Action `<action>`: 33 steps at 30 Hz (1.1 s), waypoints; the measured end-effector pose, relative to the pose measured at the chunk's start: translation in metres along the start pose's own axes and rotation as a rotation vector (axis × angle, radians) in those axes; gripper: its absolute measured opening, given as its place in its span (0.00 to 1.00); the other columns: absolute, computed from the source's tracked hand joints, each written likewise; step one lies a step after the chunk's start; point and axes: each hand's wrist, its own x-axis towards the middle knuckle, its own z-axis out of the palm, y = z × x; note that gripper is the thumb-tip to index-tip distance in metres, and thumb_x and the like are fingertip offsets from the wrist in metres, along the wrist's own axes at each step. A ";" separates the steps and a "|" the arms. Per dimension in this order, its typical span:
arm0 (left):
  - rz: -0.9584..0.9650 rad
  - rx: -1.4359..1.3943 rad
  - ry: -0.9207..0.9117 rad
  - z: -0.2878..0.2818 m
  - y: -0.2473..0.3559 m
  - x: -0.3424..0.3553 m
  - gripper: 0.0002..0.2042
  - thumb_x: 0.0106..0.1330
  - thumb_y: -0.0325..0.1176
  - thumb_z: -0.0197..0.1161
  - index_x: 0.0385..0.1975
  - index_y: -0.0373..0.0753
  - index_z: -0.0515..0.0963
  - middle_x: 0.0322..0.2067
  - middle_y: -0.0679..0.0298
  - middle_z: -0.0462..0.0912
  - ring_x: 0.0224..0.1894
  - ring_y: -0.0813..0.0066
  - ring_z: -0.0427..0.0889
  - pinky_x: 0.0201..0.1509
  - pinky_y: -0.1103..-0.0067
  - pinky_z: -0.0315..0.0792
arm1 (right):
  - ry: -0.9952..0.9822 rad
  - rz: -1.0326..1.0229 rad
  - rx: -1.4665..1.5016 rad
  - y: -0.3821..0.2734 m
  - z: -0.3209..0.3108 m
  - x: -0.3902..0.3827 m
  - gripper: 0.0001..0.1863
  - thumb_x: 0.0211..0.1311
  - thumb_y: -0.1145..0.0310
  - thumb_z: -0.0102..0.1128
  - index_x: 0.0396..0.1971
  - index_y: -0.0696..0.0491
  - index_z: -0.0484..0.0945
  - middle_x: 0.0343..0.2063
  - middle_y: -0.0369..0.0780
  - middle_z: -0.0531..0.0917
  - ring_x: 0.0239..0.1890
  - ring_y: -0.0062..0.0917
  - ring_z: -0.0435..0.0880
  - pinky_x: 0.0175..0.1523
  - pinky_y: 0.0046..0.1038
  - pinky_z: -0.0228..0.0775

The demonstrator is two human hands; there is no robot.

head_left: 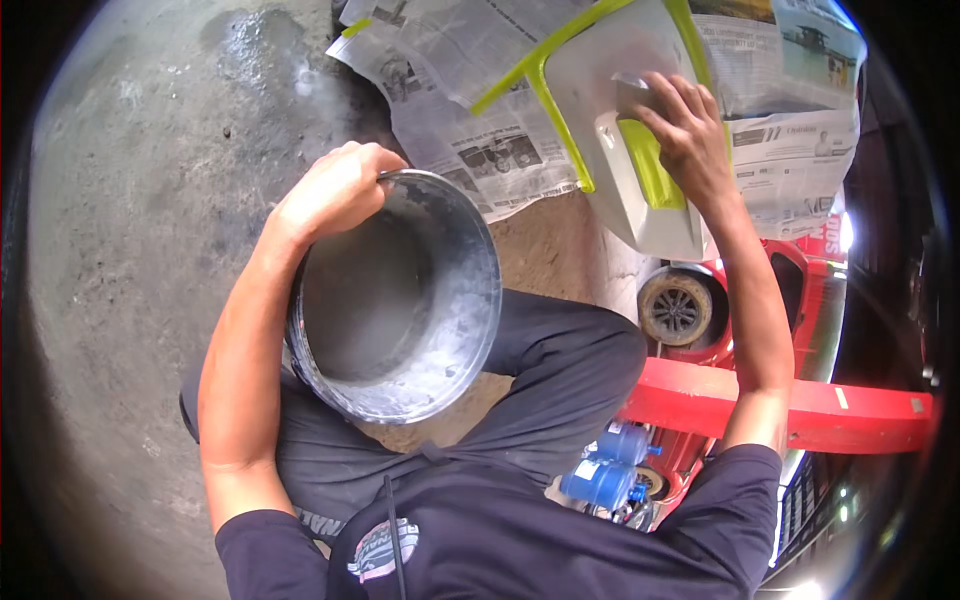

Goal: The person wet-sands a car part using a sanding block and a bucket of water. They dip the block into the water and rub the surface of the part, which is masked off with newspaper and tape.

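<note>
My left hand (340,188) is closed over the upper rim of a dark bucket (463,290), which is tilted above my lap. Murky grey water appears to lie inside it. At the upper right, my right hand (685,130) presses a small dark grey piece of sandpaper (632,98) against a light grey car body panel (585,75); my fingers partly cover the sandpaper. Yellow-green masking tape (560,125) runs along the panel's edges, and another taped patch (650,170) lies under my right wrist. Newspaper sheets (435,95) surround the panel.
Stained concrete floor (130,250) spreads across the left. A red beam (690,390) passes beneath my right forearm. Beyond it are a red vehicle with a dirty wheel (675,308) and blue water jugs (603,483). My bent legs (560,345) sit below the bucket.
</note>
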 end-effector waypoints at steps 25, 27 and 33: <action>0.008 -0.006 -0.064 -0.009 0.001 -0.003 0.19 0.68 0.28 0.64 0.57 0.33 0.86 0.53 0.45 0.89 0.59 0.47 0.87 0.65 0.61 0.77 | 0.111 0.065 -0.055 -0.002 -0.012 0.048 0.24 0.56 0.80 0.62 0.52 0.48 0.88 0.63 0.42 0.82 0.67 0.39 0.78 0.70 0.42 0.68; 0.057 0.039 -0.013 -0.007 -0.003 -0.001 0.19 0.68 0.29 0.64 0.58 0.33 0.86 0.53 0.45 0.89 0.59 0.47 0.87 0.65 0.61 0.77 | 0.088 0.086 -0.048 -0.009 -0.011 0.015 0.22 0.56 0.78 0.63 0.52 0.47 0.89 0.63 0.43 0.82 0.67 0.40 0.78 0.71 0.42 0.68; -0.002 0.022 -0.059 -0.008 0.000 0.000 0.19 0.68 0.29 0.64 0.58 0.34 0.85 0.53 0.45 0.89 0.59 0.47 0.87 0.65 0.61 0.77 | 0.103 0.037 -0.050 0.004 -0.014 0.045 0.21 0.58 0.76 0.63 0.51 0.46 0.90 0.63 0.43 0.82 0.67 0.39 0.78 0.72 0.44 0.68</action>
